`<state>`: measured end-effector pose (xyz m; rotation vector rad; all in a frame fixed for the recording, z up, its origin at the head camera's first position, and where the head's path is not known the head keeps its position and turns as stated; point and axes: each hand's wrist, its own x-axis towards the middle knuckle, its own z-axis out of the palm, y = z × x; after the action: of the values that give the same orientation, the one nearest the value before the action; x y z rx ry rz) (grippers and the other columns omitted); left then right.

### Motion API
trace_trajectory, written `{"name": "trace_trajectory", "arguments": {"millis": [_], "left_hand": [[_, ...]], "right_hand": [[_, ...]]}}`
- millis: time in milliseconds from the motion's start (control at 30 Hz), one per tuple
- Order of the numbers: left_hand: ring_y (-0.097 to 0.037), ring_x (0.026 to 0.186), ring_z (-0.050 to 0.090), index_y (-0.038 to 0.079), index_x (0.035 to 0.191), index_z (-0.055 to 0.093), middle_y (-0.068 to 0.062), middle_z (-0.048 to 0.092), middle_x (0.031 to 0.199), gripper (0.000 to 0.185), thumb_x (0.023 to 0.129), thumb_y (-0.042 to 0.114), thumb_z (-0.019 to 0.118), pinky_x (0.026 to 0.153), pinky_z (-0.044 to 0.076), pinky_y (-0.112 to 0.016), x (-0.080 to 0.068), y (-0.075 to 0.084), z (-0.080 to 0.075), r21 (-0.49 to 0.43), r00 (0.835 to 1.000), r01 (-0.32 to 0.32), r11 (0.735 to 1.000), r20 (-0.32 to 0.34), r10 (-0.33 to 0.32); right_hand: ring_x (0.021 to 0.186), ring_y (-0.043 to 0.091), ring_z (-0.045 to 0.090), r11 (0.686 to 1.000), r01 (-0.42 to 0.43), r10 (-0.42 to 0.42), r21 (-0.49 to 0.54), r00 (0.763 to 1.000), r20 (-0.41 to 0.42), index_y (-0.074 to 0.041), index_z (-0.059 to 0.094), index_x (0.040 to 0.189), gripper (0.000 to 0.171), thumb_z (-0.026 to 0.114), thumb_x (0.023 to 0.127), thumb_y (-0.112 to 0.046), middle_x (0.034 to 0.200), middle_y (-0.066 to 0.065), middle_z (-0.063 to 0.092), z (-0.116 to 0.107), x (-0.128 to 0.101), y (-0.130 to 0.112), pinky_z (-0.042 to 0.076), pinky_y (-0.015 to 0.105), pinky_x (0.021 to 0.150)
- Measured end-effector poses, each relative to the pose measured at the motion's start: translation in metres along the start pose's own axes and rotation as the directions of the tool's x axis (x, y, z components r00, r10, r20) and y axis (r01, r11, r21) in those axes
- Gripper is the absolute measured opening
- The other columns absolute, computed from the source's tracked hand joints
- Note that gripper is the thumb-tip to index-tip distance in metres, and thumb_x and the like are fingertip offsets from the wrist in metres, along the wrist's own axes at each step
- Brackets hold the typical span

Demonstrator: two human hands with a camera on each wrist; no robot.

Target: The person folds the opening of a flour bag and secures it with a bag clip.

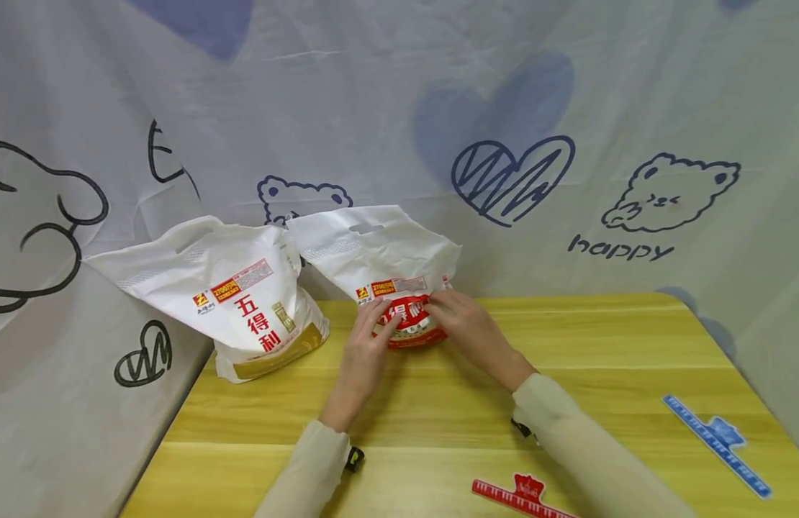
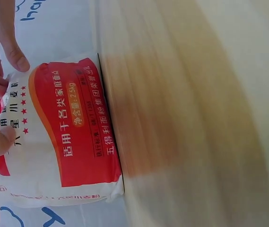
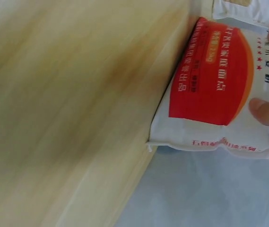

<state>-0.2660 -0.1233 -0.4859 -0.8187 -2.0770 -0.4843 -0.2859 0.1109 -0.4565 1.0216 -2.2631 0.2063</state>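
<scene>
A white bag of flour (image 1: 386, 252) with red print stands on the yellow wood-grain table (image 1: 425, 424), its handled top slumped up and back against the cloth. My left hand (image 1: 363, 349) grips the bag's left front, and my right hand (image 1: 474, 334) grips its right side. In the left wrist view, the thumbs of both hands lie on the white part above the red panel (image 2: 80, 127). From the right wrist, my right thumb (image 3: 265, 112) presses into the bag's front; the other fingers are mostly out of frame.
A second flour bag (image 1: 244, 309), with a gold base, leans to the left of the first. A red clip with piano-key print (image 1: 527, 493) lies at the front edge, and a blue one (image 1: 720, 439) at the right. A printed white cloth (image 1: 386, 108) hangs behind the table.
</scene>
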Motion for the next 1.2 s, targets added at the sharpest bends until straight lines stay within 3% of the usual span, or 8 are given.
{"name": "trace_trajectory", "arguments": {"millis": [267,433,600,833,1200], "left_hand": [[-0.035,0.115,0.063,0.001,0.107,0.078,-0.016,0.069,0.112,0.040,0.076,-0.021,0.067,0.108,0.046,-0.050,0.002,-0.002,0.002,0.086,0.997,-0.053,0.995,-0.049,0.058],[-0.033,0.110,0.065,0.000,0.103,0.078,-0.015,0.070,0.107,0.031,0.081,-0.018,0.067,0.102,0.052,-0.043,0.001,-0.002,0.005,0.087,0.994,-0.066,0.994,-0.080,0.073],[-0.030,0.105,0.066,0.000,0.100,0.079,-0.013,0.070,0.103,0.027,0.082,-0.017,0.067,0.098,0.054,-0.036,0.003,0.000,0.004,0.086,0.995,-0.070,0.994,-0.070,0.076],[-0.028,0.100,0.066,0.000,0.096,0.079,-0.009,0.069,0.098,0.025,0.082,-0.016,0.066,0.093,0.056,-0.034,0.007,0.003,0.002,0.093,0.994,-0.075,0.993,-0.071,0.081],[-0.024,0.090,0.066,0.001,0.087,0.078,-0.006,0.068,0.090,0.019,0.080,-0.015,0.069,0.081,0.059,-0.033,0.008,0.003,0.002,0.082,0.995,-0.074,0.994,-0.063,0.080]], "right_hand": [[0.118,0.032,0.064,0.999,0.023,-0.025,-0.032,0.998,-0.059,-0.005,0.075,0.111,0.028,0.081,0.085,0.002,0.121,0.012,0.069,0.005,0.002,-0.001,0.054,0.040,0.100],[0.115,0.034,0.067,0.995,0.058,-0.064,-0.087,0.995,-0.077,-0.003,0.077,0.111,0.030,0.083,0.083,0.001,0.115,0.013,0.070,0.009,0.000,-0.002,0.054,0.042,0.100],[0.110,0.030,0.068,0.988,0.103,-0.113,-0.113,0.990,-0.089,-0.002,0.078,0.108,0.027,0.084,0.082,0.000,0.108,0.011,0.070,0.010,-0.003,-0.003,0.052,0.043,0.102],[0.101,0.026,0.069,0.975,0.152,-0.169,-0.165,0.981,-0.096,-0.002,0.076,0.105,0.025,0.086,0.082,-0.005,0.104,0.010,0.069,0.009,-0.002,-0.008,0.058,0.036,0.091],[0.091,0.024,0.069,0.965,0.166,-0.184,-0.200,0.980,-0.071,-0.005,0.076,0.099,0.023,0.088,0.080,-0.010,0.100,0.010,0.068,0.012,-0.003,-0.006,0.061,0.035,0.083]]}}
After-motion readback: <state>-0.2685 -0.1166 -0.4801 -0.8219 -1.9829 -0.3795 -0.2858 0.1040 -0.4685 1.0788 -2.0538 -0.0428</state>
